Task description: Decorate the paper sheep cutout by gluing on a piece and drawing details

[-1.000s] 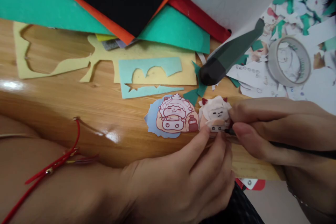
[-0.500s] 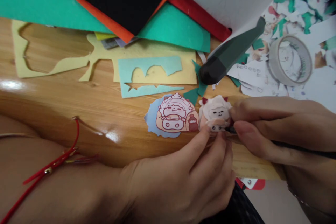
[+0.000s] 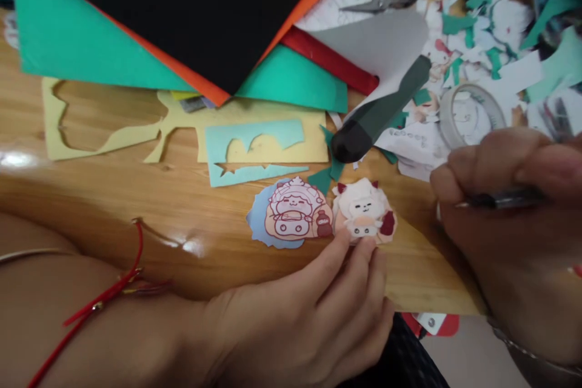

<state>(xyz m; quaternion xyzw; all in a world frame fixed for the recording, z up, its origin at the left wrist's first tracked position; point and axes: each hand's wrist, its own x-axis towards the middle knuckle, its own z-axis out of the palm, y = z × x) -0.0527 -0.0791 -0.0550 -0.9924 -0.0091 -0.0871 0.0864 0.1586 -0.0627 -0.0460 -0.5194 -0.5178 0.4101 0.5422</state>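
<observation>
Left hand (image 3: 300, 315): index and middle fingertips slightly parted, touching lower edge of white felt figure (image 3: 364, 209); thumb hidden, cannot tell if pinching. Right hand (image 3: 513, 224): fingers curled, clamped on black pen (image 3: 507, 199), apart from figure. Figure lies on wooden table (image 3: 136, 188), just beside printed drawing (image 3: 291, 228). Tape roll (image 3: 447, 121) near right hand.
</observation>
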